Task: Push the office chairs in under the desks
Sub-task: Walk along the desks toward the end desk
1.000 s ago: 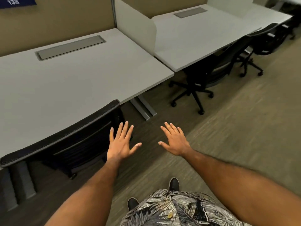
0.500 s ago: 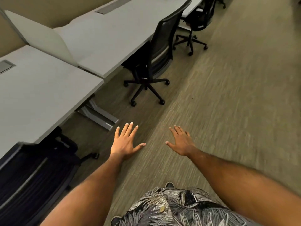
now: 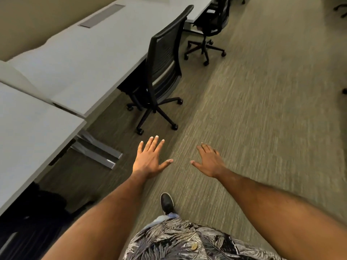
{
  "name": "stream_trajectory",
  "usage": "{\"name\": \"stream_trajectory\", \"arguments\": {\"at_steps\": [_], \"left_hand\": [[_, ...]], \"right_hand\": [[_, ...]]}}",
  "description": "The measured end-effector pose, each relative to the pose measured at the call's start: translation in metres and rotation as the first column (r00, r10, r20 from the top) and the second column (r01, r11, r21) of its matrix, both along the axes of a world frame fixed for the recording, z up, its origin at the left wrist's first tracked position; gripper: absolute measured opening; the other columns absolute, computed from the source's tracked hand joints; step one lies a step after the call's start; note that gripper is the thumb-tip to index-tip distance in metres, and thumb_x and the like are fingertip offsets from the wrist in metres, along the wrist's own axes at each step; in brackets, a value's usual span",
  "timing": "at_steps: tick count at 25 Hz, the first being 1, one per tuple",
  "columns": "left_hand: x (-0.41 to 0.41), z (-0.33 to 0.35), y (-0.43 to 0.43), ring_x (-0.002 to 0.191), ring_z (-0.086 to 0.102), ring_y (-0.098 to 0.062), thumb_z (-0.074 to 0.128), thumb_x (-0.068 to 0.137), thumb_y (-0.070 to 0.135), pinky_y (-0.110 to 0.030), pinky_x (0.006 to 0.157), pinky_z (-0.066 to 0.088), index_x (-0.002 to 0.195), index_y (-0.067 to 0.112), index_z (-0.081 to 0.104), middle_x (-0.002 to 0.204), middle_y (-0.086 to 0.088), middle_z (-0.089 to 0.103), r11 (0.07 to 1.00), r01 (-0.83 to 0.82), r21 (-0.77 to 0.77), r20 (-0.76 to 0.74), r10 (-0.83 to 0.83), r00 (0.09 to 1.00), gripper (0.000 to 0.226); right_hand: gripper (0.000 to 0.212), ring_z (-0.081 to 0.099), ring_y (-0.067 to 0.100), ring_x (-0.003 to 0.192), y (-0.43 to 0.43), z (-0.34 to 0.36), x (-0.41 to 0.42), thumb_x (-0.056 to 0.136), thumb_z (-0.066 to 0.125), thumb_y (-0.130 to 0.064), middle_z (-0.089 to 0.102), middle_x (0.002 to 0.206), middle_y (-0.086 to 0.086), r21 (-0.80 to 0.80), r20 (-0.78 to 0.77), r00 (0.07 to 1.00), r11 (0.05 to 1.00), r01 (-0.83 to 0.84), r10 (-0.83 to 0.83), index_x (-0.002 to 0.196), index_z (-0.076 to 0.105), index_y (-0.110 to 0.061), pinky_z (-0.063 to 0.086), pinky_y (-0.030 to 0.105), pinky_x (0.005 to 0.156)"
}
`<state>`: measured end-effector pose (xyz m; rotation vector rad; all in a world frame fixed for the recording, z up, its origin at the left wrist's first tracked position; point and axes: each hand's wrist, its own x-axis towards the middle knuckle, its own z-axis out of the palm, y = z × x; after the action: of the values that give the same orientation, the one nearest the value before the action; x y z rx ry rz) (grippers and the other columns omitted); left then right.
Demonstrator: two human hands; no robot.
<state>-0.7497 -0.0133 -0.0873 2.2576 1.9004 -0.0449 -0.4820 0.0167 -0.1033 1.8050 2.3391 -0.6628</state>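
A black mesh-backed office chair (image 3: pixel 163 53) stands ahead of me at the edge of the second grey desk (image 3: pixel 84 53), its seat partly under the top and its wheeled base out on the carpet. A further black chair (image 3: pixel 210 25) sits at the desk beyond. At the bottom left a dark chair (image 3: pixel 33 222) is tucked under the nearest desk (image 3: pixel 28 137). My left hand (image 3: pixel 150 158) and my right hand (image 3: pixel 210 160) are held out flat over the carpet, fingers spread, holding nothing, well short of the mesh chair.
Grey metal desk feet (image 3: pixel 97 149) lie on the floor left of my left hand. Carpet (image 3: pixel 272 109) stretches to the right. Chair wheels (image 3: pixel 339 8) show at the top right corner. My black shoe (image 3: pixel 167 202) steps forward below my hands.
I have turned right and walked along the desks: the first chair has dropped to the bottom left and the mesh chair has come closer. Both hands stay open in front.
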Motion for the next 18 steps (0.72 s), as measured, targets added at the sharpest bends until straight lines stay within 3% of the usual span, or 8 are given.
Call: {"name": "stream_trajectory", "arguments": {"at_steps": [8,11,15,18], "left_hand": [[-0.015,0.013,0.172,0.155,-0.006,-0.022,-0.005,0.072,0.089,-0.053,0.123,-0.004,0.161,0.024,0.006,0.169,-0.005,0.001,1.0,-0.02,-0.004,-0.041,0.019,0.999,0.111],[-0.019,0.037,0.244,0.155,-0.004,-0.022,0.0,0.076,0.087,-0.053,0.123,-0.003,0.161,0.023,0.01,0.169,-0.005,0.004,0.999,-0.015,0.047,0.003,0.015,1.0,0.107],[-0.017,0.068,0.326,0.155,-0.001,-0.022,0.018,0.088,0.081,-0.052,0.124,0.002,0.161,0.019,0.012,0.169,-0.006,0.007,0.966,-0.204,0.157,0.194,0.173,0.966,0.096],[-0.017,0.097,0.394,0.155,0.007,-0.025,0.029,0.092,0.077,-0.05,0.123,0.007,0.16,0.015,0.014,0.168,-0.01,0.013,0.871,-0.419,0.257,0.379,0.308,0.872,0.093]], "right_hand": [[0.082,0.01,0.024,0.156,0.157,0.032,-0.012,0.098,0.045,-0.062,0.014,0.169,0.008,0.051,0.008,1.0,0.999,0.01,-0.01,0.161,0.015,-0.018,0.014,0.048,0.124],[0.08,0.011,0.024,0.156,0.225,0.058,-0.015,0.099,0.046,-0.06,0.016,0.169,0.007,0.124,-0.065,0.996,0.99,0.07,-0.062,0.161,0.017,-0.019,0.014,0.049,0.124],[0.079,0.011,0.024,0.156,0.308,0.079,-0.018,0.099,0.046,-0.06,0.015,0.169,0.006,0.173,-0.119,0.99,0.98,0.1,-0.08,0.161,0.017,-0.021,0.013,0.049,0.123],[0.078,0.014,0.024,0.155,0.385,0.089,-0.017,0.098,0.048,-0.059,0.018,0.168,0.006,0.221,-0.16,0.986,0.972,0.075,-0.04,0.16,0.021,-0.02,0.014,0.048,0.122]]}}
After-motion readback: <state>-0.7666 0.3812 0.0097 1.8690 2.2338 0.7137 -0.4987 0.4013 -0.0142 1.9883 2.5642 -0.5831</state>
